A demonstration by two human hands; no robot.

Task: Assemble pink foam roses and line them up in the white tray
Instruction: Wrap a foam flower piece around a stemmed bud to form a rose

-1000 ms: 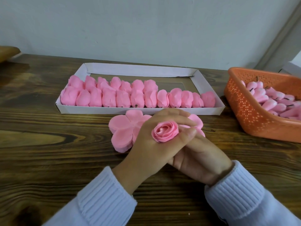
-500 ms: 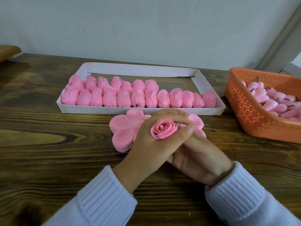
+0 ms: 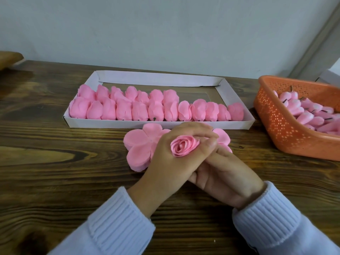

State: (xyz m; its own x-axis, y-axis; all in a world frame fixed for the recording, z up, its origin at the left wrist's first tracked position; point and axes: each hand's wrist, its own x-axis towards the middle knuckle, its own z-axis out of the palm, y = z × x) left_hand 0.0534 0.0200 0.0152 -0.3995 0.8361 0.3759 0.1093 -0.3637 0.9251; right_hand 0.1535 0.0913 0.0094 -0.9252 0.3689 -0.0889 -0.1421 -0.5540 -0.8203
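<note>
The left hand's fingers (image 3: 195,128) are curled over the rose (image 3: 184,146), with the thumb pressed against its right side, so the bloom sits clamped in the ring they make, its spiral of petals facing up toward the camera. Compared with a second ago, very little has shifted. The clamp is the same and the left hand (image 3: 165,162) is in the same spot above the table, but the rose is turned slightly in the grip and its rolled centre shows more openly. That looks like a final shaping or check of the wrap, not a new step. The right hand (image 3: 226,179) lies just beneath and behind the left as before, its fingers reaching under the left thumb toward the base of the rose. Their tips are hidden, so whether they pinch the base or only support it cannot be told. Beyond the hands, a flat stack of petal sheets (image 3: 139,146) lies on the wooden table (image 3: 55,162), partly under the left hand, and another petal sheet (image 3: 221,138) shows to the right. Just behind them is the white tray (image 3: 184,125), where finished roses (image 3: 156,109) fill the near row from end to end and a second row runs only along the left part. The orange basket (image 3: 279,126) of buds (image 3: 305,111) stands well to the right. Judging from this, the rose in hand is close to done, and its place would be the open right stretch of the far row.
</note>
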